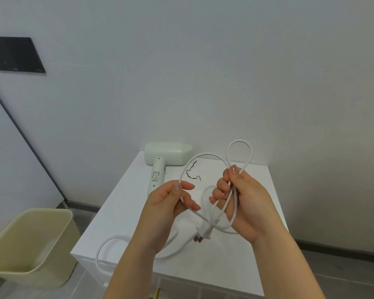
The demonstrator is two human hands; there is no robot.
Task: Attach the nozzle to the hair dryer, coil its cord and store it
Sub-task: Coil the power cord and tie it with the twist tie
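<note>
We see the right hand [244, 197] with its fingers curled round a bundle of white cord [239, 140] loops. The bundle's long axis runs upright, one loop standing above the fist and another hanging below. Just beside it, the left hand [171, 203] pinches a single strand between thumb and forefinger. That strand arcs over to the right fist and drops to the plug [203, 233] hanging between the hands. Slack curves over the front left corner of the counter [235, 266], nearer the left hand, so we judge that hand feeds next. The hair dryer [164, 155] lies at the back, well apart.
</note>
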